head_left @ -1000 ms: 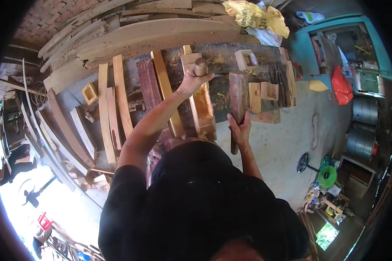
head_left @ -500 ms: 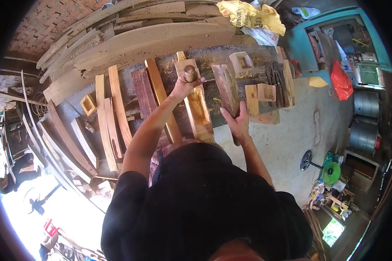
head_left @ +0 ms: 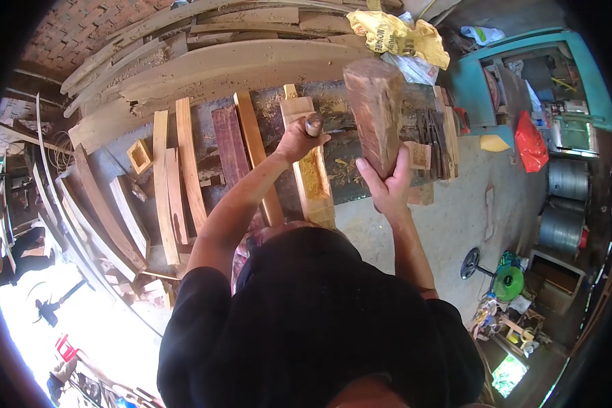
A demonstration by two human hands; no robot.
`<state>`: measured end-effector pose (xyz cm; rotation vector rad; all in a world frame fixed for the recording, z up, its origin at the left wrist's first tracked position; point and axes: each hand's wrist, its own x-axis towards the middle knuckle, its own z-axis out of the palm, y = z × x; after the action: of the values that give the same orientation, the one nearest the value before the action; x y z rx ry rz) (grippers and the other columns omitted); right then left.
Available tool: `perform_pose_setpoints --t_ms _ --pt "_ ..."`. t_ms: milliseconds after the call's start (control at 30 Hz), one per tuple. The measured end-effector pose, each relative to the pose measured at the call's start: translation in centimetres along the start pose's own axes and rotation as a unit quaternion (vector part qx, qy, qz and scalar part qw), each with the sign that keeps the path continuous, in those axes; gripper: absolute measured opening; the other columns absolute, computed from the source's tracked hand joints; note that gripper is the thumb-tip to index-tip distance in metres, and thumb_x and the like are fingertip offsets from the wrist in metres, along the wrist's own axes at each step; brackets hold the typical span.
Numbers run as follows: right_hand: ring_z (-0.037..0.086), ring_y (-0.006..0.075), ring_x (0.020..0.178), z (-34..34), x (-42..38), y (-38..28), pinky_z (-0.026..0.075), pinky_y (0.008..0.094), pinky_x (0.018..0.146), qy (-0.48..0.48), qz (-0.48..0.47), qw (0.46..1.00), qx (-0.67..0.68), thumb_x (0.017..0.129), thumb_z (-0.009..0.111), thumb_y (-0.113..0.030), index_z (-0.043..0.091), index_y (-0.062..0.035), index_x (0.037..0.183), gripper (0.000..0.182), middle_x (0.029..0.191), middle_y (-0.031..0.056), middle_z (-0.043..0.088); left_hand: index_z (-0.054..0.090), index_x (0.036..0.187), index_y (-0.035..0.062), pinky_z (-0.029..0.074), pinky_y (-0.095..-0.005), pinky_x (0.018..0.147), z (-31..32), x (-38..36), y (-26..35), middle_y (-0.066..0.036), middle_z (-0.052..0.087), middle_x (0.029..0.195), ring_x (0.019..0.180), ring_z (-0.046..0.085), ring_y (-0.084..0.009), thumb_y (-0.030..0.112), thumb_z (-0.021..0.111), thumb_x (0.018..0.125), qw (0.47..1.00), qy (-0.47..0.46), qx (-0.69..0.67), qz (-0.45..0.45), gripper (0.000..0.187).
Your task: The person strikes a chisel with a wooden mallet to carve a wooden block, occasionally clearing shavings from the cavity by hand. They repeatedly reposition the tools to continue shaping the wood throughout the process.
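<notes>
My left hand (head_left: 296, 143) is closed around the round wooden handle of a chisel (head_left: 313, 124); its blade is hidden beneath the hand. Under it lies a pale wood block (head_left: 317, 207) with a long hollow cut in its upper face, and yellowish chips sit inside. My right hand (head_left: 390, 185) grips the narrow lower end of a thick, rough wooden mallet (head_left: 374, 102). The mallet is raised to the right of the chisel, its broad end toward the camera and apart from the handle.
Several boards (head_left: 187, 163) lie left of the block, near a small hollowed box (head_left: 139, 156). On the right sit a row of dark chisels (head_left: 434, 139) and a small wood box (head_left: 419, 156). A yellow sack (head_left: 401, 37) rests at the back. Metal drums (head_left: 568, 180) stand far right.
The mallet has swung up toward the camera, its broad end now higher. My left hand stays closed on the chisel, whose handle leans more to the right. The view has shifted slightly.
</notes>
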<state>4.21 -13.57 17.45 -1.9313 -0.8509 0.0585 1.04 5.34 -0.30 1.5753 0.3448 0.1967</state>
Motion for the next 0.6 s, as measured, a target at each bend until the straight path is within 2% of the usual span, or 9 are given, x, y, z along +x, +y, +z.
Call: perform_pose_setpoints --t_ms 100,167,267,300,400,433,533,567,600 --pt "0.065 0.0236 0.085 -0.4 0.6 -0.2 0.051 0.0339 0.075 0.010 -0.036 0.999 -0.032 0.084 0.074 -0.024 0.044 0.0041 0.122 0.056 0.096 0.0167 0.065 0.062 0.103 0.0050 0.048 -0.0303 0.078 0.8 -0.2 -0.7 -0.004 0.063 0.087 0.079 0.055 -0.0139 0.016 0.078 0.078 0.999 -0.005 0.043 0.033 0.032" --pt "0.065 0.0250 0.085 -0.4 0.7 0.0 0.051 0.0348 0.074 0.030 -0.063 0.996 -0.048 0.084 0.074 -0.024 0.044 0.0030 0.123 0.056 0.095 0.0170 0.065 0.062 0.103 0.0054 0.049 -0.0305 0.079 1.4 -0.1 -0.7 -0.006 0.064 0.089 0.079 0.056 -0.0150 0.015 0.078 0.077 0.996 0.060 0.044 0.048 0.032" --pt "0.067 0.0320 0.075 -0.3 -0.4 3.2 0.051 0.0395 0.067 -0.123 0.031 0.982 -0.140 0.086 0.070 -0.031 0.045 -0.0043 0.121 0.051 0.084 0.0192 0.065 0.061 0.100 0.0051 0.049 -0.0307 0.079 1.9 0.1 -1.3 -0.005 0.063 0.086 0.078 0.056 -0.0148 0.016 0.078 0.077 0.997 0.063 -0.019 0.035 0.030" --pt "0.067 0.0320 0.075 -0.5 -0.5 3.8 0.051 0.0395 0.067 -0.119 0.030 0.982 -0.142 0.086 0.070 -0.031 0.045 -0.0043 0.121 0.051 0.084 0.0192 0.065 0.061 0.100 0.0051 0.049 -0.0307 0.079 1.8 0.2 -1.0 -0.005 0.063 0.086 0.078 0.056 -0.0148 0.016 0.078 0.077 0.997 0.061 -0.019 0.038 0.030" --pt "0.061 0.0148 0.068 -0.9 -0.1 3.5 0.048 0.0281 0.054 -0.111 0.165 0.977 -0.078 0.087 0.070 -0.023 0.046 -0.0044 0.117 0.042 0.084 0.0109 0.062 0.062 0.098 0.0040 0.050 -0.0315 0.077 1.0 -0.1 -0.2 -0.005 0.065 0.081 0.074 0.054 -0.0141 0.019 0.078 0.078 0.995 0.080 0.062 -0.012 0.030" --pt "0.061 0.0148 0.068 -1.1 0.4 1.8 0.048 0.0281 0.054 -0.117 0.166 0.976 -0.079 0.087 0.070 -0.023 0.046 -0.0044 0.117 0.042 0.084 0.0109 0.062 0.062 0.098 0.0040 0.050 -0.0315 0.077 1.1 -0.2 -0.5 -0.005 0.065 0.081 0.074 0.054 -0.0141 0.019 0.078 0.078 0.995 0.084 0.059 -0.017 0.030" --pt "0.061 0.0120 0.068 -0.6 1.1 -0.3 0.047 0.0263 0.053 0.031 0.055 0.997 0.052 0.087 0.070 -0.024 0.045 -0.0047 0.117 0.043 0.086 0.0115 0.063 0.062 0.095 0.0026 0.050 -0.0322 0.074 1.0 0.7 -1.1 -0.006 0.065 0.080 0.072 0.055 -0.0147 0.022 0.078 0.078 0.996 0.070 0.059 -0.025 0.030" --pt "0.061 0.0120 0.068 -0.3 0.9 1.1 0.047 0.0263 0.053 0.037 0.055 0.996 0.052 0.087 0.070 -0.024 0.045 -0.0047 0.117 0.043 0.086 0.0115 0.063 0.062 0.095 0.0026 0.050 -0.0322 0.074 0.9 1.0 -1.1 -0.006 0.065 0.080 0.072 0.055 -0.0147 0.022 0.078 0.078 0.996 0.065 0.062 -0.022 0.030" --pt "0.062 0.0122 0.069 0.1 0.9 3.1 0.048 0.0268 0.053 -0.045 0.053 0.997 -0.028 0.087 0.070 -0.025 0.045 -0.0047 0.118 0.045 0.086 0.0127 0.063 0.063 0.093 0.0022 0.050 -0.0327 0.073 0.8 1.4 -0.9 -0.007 0.066 0.079 0.072 0.057 -0.0152 0.023 0.079 0.078 0.995 0.073 0.061 -0.031 0.030"
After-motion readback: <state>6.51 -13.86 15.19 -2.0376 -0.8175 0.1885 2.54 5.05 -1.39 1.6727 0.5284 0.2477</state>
